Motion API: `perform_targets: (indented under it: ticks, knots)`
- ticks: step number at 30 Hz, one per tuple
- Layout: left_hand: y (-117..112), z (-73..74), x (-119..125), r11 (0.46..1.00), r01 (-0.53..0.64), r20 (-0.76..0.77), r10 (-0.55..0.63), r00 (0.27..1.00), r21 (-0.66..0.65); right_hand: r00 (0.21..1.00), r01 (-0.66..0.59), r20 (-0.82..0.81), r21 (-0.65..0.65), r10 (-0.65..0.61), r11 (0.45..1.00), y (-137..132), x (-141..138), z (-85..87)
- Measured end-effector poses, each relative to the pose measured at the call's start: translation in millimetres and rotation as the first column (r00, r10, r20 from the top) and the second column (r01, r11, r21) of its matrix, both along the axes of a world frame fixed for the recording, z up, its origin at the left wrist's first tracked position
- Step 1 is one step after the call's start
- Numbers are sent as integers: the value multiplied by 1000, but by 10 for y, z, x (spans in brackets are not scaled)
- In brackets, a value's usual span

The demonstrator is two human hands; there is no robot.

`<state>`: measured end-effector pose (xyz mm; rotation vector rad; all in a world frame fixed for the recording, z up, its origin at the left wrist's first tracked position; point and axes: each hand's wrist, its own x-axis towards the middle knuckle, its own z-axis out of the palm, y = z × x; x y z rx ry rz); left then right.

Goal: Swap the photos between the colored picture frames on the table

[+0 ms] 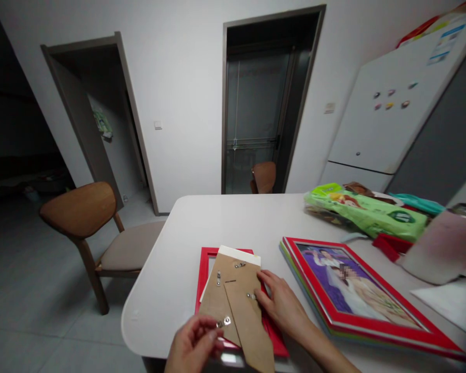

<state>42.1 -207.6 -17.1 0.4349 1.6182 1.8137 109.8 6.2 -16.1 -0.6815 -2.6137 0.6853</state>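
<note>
A brown picture-frame backing board [213, 295] with metal turn clips and a fold-out stand lies askew over a red picture frame [204, 264]. A white sheet edge [241, 254] shows beneath the board at its top. My left hand [196, 342] is closed in a pinch at the board's lower left, by a clip. Along the right edge, my right hand [283, 303] grips the board, its thumb by another clip. The fingertips under the board are hidden. The red frame's near edge is partly covered by the board and my hands.
To the right, a red-framed photo [357, 285] tops a stack of frames. Behind it lie a green package [373, 210] and a pinkish container [431, 246]. White paper [454, 305] is at far right. A wooden chair [81, 217] stands left of the white table [159, 290].
</note>
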Motion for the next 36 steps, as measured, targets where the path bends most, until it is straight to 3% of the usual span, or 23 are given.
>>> perform_targets:
  ticks: [3,6,9,15,21,26,29,32,36]
  knots:
    - [63,51,-263,978,-203,-412,164,897,-53,1000,-26,14,28,26,999,55,-134,70]
    - [200,-3,-426,956,-255,-627,110,771,-145,998,-53,24,60,52,997,55,-262,97]
    - [284,-56,-446,951,-255,-735,49,676,-172,996,-86,-10,97,88,992,13,-329,67]
    - [250,-47,-410,952,-285,-735,112,669,-114,993,-121,13,70,121,990,-37,-260,5]
    - [382,-90,-490,946,-225,-766,-36,642,-233,996,-85,35,112,81,990,-92,-169,12]
    - [473,-64,-559,940,-206,-764,-82,640,-273,991,-114,89,117,104,987,-172,-78,171]
    - [477,-35,-572,943,-180,-792,-121,598,-280,989,-118,104,93,108,989,-229,30,225]
    - [507,-11,-571,936,-180,-819,-159,552,-303,987,-111,127,91,99,990,-267,97,188]
    - [582,3,-585,939,-208,-807,-106,581,-273,992,-101,80,80,95,992,-262,120,117]
